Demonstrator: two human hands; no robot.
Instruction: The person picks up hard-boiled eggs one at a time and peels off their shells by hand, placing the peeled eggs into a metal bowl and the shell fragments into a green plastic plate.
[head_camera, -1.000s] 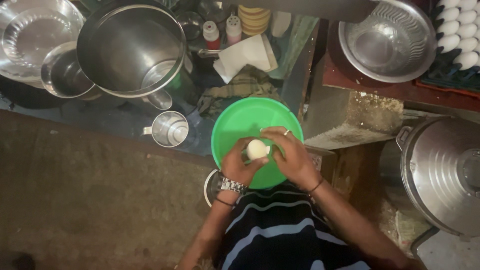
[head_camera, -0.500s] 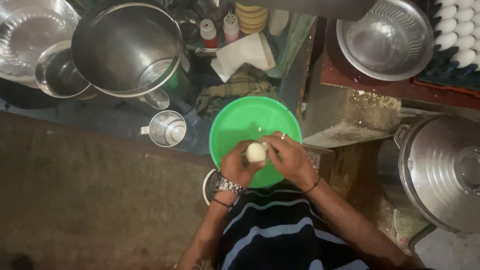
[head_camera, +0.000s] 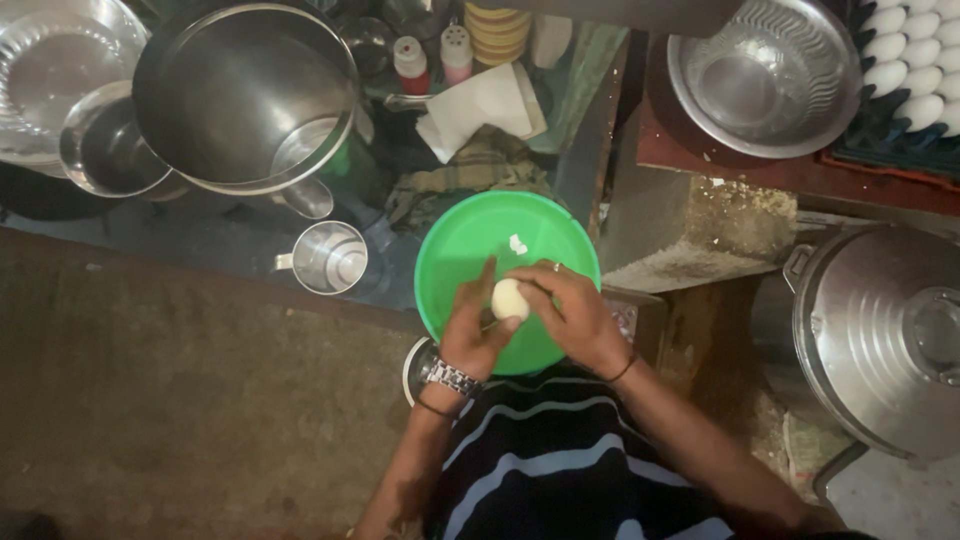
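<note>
Striped shirt (head_camera: 560, 470), metal wristwatch (head_camera: 450, 378), ring (head_camera: 557, 267)

**Dim scene, uneven light, soft detail**

Overall exposure is low. The brightest area is the green bowl (head_camera: 470, 240), evenly lit and saturated. The large steel pot (head_camera: 245, 95) and the steel basin (head_camera: 765, 75) carry bright glare patches on their walls. The floor (head_camera: 180, 400) on the left is dark, grainy and nearly featureless. The lower corners fall into deep shadow. Detail is soft throughout; the egg (head_camera: 509, 298) reads as an overexposed, textureless spot.
</note>
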